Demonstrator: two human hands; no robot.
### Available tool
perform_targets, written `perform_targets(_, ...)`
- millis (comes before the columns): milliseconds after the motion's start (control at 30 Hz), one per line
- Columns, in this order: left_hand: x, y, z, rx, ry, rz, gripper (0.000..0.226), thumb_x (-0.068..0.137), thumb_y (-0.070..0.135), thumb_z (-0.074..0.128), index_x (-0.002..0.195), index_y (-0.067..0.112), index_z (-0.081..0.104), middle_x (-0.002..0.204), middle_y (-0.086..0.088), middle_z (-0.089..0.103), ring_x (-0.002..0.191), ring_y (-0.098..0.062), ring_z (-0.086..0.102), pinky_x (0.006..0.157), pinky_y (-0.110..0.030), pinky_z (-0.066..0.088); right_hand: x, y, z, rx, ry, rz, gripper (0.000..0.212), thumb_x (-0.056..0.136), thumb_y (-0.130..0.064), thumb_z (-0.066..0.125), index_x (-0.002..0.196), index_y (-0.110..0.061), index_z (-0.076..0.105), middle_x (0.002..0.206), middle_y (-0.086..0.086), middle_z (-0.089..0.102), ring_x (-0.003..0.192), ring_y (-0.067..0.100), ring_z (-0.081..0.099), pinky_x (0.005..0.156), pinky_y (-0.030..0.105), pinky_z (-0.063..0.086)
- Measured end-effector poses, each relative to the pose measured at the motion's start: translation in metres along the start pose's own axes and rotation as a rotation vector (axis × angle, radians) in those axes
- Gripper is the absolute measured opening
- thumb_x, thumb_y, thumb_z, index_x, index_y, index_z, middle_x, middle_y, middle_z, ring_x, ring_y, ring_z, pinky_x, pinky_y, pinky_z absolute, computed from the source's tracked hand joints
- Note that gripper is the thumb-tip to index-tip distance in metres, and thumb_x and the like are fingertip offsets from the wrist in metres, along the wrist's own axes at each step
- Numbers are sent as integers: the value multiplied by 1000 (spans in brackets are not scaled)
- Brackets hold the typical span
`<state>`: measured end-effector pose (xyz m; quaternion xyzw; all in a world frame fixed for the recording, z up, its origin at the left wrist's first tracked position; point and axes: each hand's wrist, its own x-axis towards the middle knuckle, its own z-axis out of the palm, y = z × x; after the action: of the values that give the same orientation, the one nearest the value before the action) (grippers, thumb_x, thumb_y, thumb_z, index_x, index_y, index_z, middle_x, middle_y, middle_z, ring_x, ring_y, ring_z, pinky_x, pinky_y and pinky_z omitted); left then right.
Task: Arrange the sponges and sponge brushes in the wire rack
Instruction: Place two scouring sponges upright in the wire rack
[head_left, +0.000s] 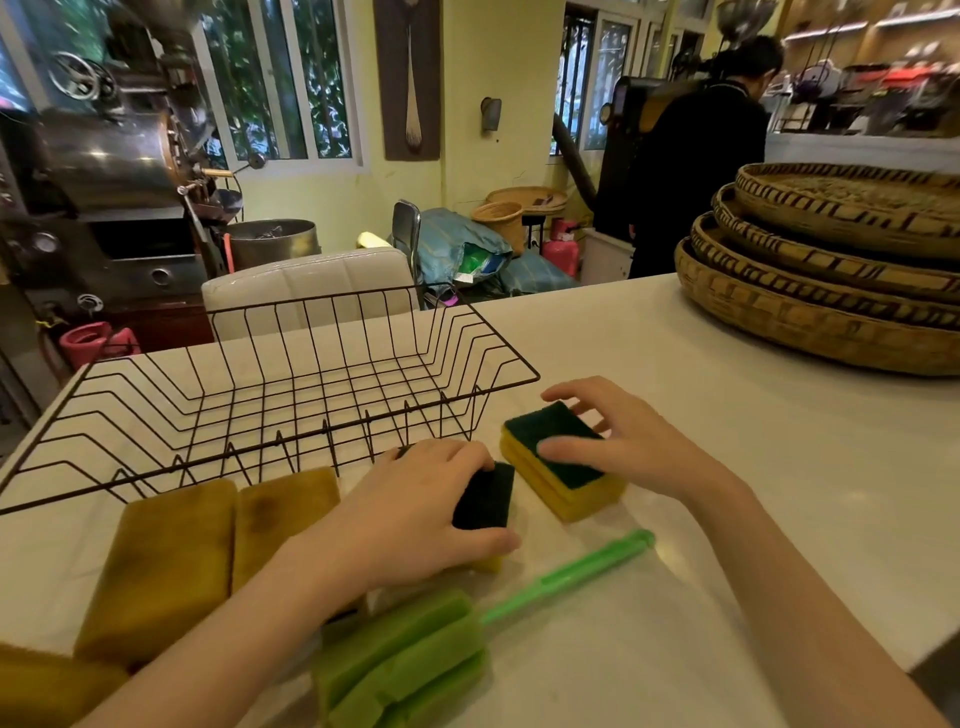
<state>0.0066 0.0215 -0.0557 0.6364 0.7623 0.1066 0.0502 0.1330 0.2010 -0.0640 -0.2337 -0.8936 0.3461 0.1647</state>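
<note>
At a white desk (675, 415), the left hand (415, 514) is closing on 1 dark-topped sponge (485, 496) while the right hand (618, 441) is grasping a 2-sponge stack (566, 475) beside the empty wire rack (260, 395), likely about to lift both in.

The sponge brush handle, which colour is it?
Light green handle, seen in the head view.

Two bare forearms, no sleeves, rings.
</note>
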Motion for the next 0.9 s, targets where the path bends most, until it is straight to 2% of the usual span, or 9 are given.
perform_targets(133,-1,-7,-6,-54,-81,13,67,69,63,59,125,36,34,125,14,44,110,-7,41,89,-25,39,-4,0,3,-115,-171,-64,89,59,-45,81,133,-38,32,131,-19,31,121,5,34,99,25,38)
perform_targets(267,-1,-20,-15,-123,-181,16,73,67,50,70,128,43,31,129,18,38,114,-4,37,95,-23,39,-5,2,2,-105,-213,-61,99,58,-38,83,137,-38,23,132,-19,29,120,5,35,96,21,38)
perform_targets(400,2,-24,-13,-78,-162,34,72,68,41,70,130,43,32,127,15,41,115,-6,40,99,-28,40,-6,2,-1,-162,-245,-60,90,63,-29,80,137,-36,28,133,-13,34,119,9,38,93,21,40)
perform_targets(500,2,-24,-13,-79,-141,33,73,65,47,71,128,43,34,125,15,45,114,-7,42,98,-32,42,-7,0,-4,-150,-215,-55,79,64,-25,78,132,-33,38,128,-12,44,114,8,44,91,20,43)
perform_targets(567,2,-24,-16,-96,-112,32,75,62,52,71,128,43,35,124,15,48,113,-7,43,97,-34,43,-9,-2,-9,-113,-214,-39,70,66,-24,77,126,-36,44,121,-15,48,108,5,47,84,16,44)
perform_targets(633,0,-22,-22,-111,-59,45,76,60,56,70,127,43,36,123,15,50,112,-6,44,97,-33,44,-11,-3,-17,-70,-239,-26,64,64,-28,76,119,-41,47,117,-18,50,107,5,50,83,18,48)
perform_targets(733,-6,-16,-39,-172,32,67,76,56,57,70,124,44,38,118,17,52,107,-1,47,93,-25,46,-19,-8,-31,19,-261,-49,60,57,-34,72,112,-46,51,118,-20,52,108,4,53,88,27,53)
perform_targets(800,-11,-14,-53,-260,77,73,72,51,61,70,115,52,39,113,25,51,105,6,48,87,-13,46,-24,-13,-40,99,-252,-88,57,57,-32,73,108,-50,53,116,-24,54,105,-3,55,85,23,54)
perform_targets(900,-18,-17,-71,-378,133,43,67,44,65,67,105,61,40,109,30,52,104,12,49,79,-5,45,-27,-28,-52,156,-228,-141,57,55,-35,76,104,-55,54,117,-25,55,104,-9,54,81,18,53)
